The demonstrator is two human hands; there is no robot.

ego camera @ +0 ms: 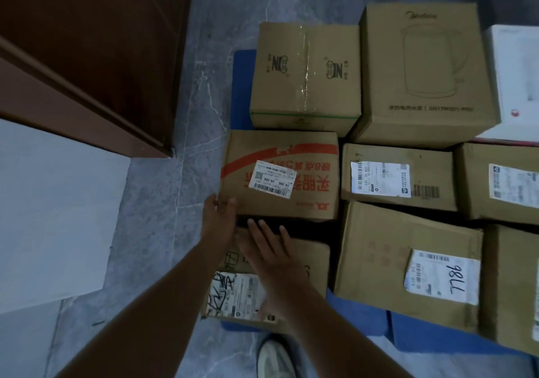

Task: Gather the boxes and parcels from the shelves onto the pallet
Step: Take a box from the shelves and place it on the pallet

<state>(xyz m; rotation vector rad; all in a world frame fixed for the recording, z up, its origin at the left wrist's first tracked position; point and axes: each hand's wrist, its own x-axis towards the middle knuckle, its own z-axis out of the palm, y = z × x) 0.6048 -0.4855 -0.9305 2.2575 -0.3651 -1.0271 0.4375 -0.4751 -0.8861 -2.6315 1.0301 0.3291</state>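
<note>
While left hand touches, box beyond fingertips

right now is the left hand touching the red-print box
Touching. The head view shows the left hand with its fingers laid over the near-left corner of the red-print box.

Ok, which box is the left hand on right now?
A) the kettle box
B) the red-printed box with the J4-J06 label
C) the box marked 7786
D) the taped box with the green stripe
B: the left hand touches the near-left corner of the red-printed box, while the right hand lies flat, fingers straight, over the scribbled-label box nearer the person.
</note>
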